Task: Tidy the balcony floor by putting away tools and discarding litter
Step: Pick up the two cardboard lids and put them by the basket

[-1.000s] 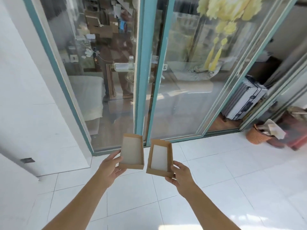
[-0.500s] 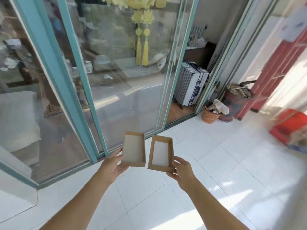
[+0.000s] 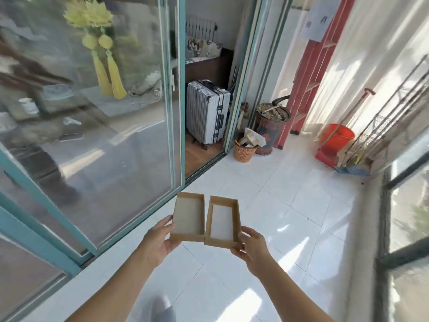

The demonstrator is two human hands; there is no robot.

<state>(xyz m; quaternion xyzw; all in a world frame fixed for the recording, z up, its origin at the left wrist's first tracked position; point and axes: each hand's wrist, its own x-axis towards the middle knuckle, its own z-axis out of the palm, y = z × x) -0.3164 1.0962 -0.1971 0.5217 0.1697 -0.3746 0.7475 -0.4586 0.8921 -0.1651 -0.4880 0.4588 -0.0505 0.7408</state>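
A: Status?
B: Two open cardboard trays held out over the floor (image 3: 290,205), side by side, near corners look touching. Left hand (image 3: 157,245) grips the left tray (image 3: 188,217), thumb on the wall, fingers under. Right hand (image 3: 251,246) holds the right tray (image 3: 221,223) the same way.
A: Next?
B: Prob litter, so wicker basket (image 3: 243,153) at 1 o'clock by the door frame. Nest the trays first, then carry. Basket's already got paper sticking out, so push them in.
A: Obstacles?
B: Dark bin (image 3: 269,129) right behind the basket, don't overshoot. Suitcase (image 3: 206,112) at 12, red bucket (image 3: 336,138) + broom (image 3: 352,168) at 2.
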